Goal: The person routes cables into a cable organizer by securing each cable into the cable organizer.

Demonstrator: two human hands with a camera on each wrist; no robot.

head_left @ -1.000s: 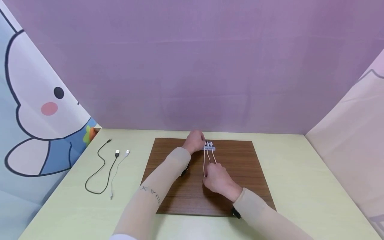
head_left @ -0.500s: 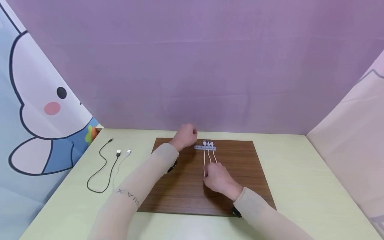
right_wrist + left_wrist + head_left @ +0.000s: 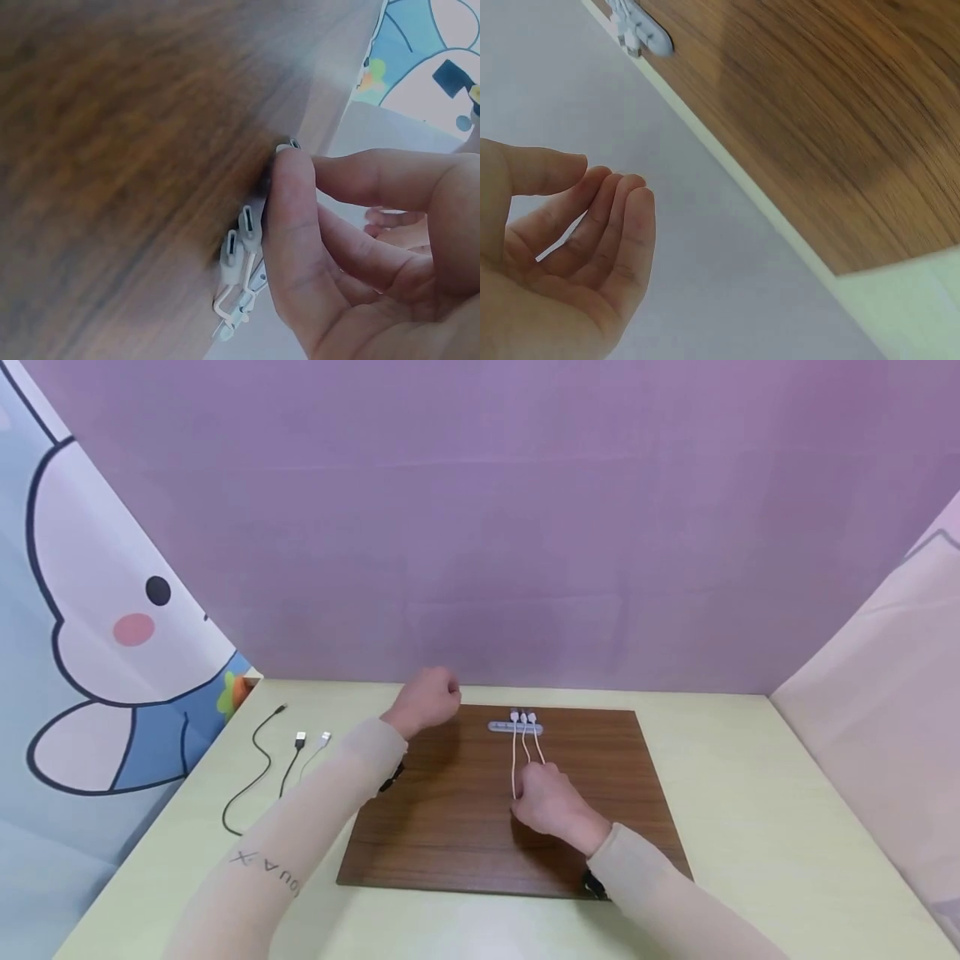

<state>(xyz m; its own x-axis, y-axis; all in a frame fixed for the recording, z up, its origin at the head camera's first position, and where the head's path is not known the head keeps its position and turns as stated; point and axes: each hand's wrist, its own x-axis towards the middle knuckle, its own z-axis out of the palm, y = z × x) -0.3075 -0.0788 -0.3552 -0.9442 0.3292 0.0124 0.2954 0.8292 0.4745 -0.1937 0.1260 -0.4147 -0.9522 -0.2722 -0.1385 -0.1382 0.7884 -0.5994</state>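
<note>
My right hand (image 3: 553, 802) rests low over the brown wooden board (image 3: 442, 835), pinching the end of a white charging cable (image 3: 514, 756) between thumb and finger. In the right wrist view the tip of its connector (image 3: 294, 143) peeks out above the fingertips. Two more white USB-C connectors (image 3: 248, 225) lie on the board beside that hand. All three white cables run up to a pale grey-blue cable clip strip (image 3: 498, 727), their USB plugs (image 3: 523, 717) beyond it. My left hand (image 3: 425, 700), left of the strip, holds nothing; its fingers are loosely curled (image 3: 634, 232).
Left of the board, a black USB cable (image 3: 258, 772) and a short white USB cable (image 3: 325, 739) lie on the pale table (image 3: 750, 827), partly covered by the left forearm. A purple backdrop (image 3: 525, 527) stands behind the table.
My left hand has moved away from the clip strip to the left, uncovering the strip's left part. The right hand stays at the cable end, nearly still.
</note>
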